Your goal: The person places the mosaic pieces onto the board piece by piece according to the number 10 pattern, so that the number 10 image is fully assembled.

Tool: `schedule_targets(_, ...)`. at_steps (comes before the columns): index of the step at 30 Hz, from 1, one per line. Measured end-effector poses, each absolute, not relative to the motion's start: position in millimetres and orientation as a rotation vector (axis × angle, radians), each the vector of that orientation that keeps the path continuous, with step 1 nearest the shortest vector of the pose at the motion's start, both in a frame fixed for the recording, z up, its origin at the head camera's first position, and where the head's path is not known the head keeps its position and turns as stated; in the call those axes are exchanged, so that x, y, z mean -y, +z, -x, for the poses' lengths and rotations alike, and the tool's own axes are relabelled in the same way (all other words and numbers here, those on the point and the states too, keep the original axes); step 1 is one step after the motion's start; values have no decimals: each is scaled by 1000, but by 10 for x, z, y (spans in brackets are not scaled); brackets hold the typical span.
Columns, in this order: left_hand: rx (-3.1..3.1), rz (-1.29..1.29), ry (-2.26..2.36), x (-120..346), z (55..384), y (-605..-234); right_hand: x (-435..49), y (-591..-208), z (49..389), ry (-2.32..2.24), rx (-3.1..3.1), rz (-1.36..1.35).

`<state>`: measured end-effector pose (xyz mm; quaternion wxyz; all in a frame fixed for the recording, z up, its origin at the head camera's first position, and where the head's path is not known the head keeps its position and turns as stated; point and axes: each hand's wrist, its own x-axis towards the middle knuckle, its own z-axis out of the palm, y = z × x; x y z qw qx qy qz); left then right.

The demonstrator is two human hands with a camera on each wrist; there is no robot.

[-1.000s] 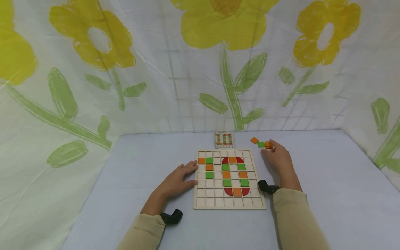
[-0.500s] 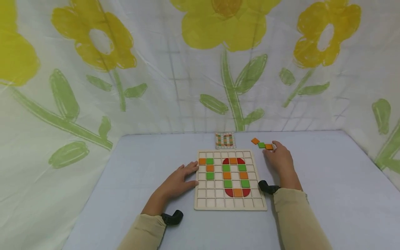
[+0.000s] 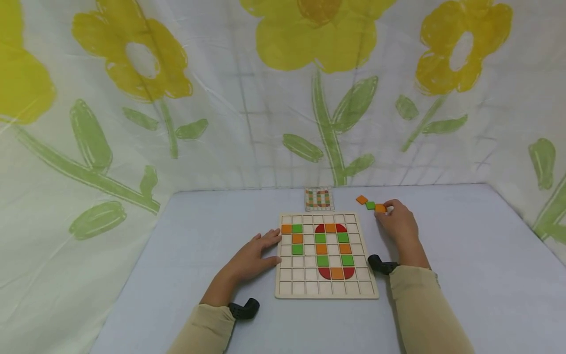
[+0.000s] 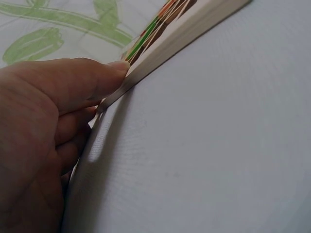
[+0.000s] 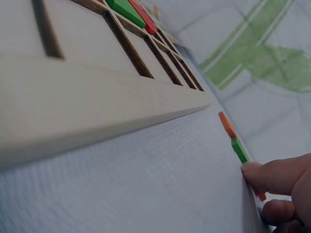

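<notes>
In the head view, a wooden grid board point(image 3: 298, 288) lies flat, with orange, green and red tiles in some squares. My left hand point(image 3: 252, 255) rests at its left edge, fingers extended; in the left wrist view the thumb point(image 4: 95, 77) touches the board's rim point(image 4: 160, 63). Beyond the board's far right corner, my right hand point(image 3: 399, 226) pinches an orange square tile point(image 3: 380, 208) between thumb and forefinger. In the right wrist view the thumb point(image 5: 272, 174) hides most of that tile. Beside it lie a green tile point(image 3: 370, 205) and another orange tile point(image 3: 361, 199).
A small pattern card point(image 3: 319, 199) lies behind the board, with a similar coloured grid printed on it. A white cloth backdrop with painted yellow flowers point(image 3: 316, 44) rises at the table's far edge. A black wrist device point(image 3: 244, 309) is worn on the left arm.
My right fingertips have closed in on the orange tile, which lies slightly apart from where it was a second ago. The left hand stays at the board's edge.
</notes>
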<state>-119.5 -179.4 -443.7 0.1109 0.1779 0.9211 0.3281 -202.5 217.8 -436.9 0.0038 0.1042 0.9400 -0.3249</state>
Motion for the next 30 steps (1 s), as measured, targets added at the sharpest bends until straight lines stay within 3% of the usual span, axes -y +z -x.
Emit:
schedule_targets(24,-2718,-543,955,1777,1192,-4413,-2163,-4361,1977,-997,-3020,-317)
schedule_targets(30,-2717,-528,953,1775,1197,-4426,-2162,-4298,1989,-1063,-2959,-195)
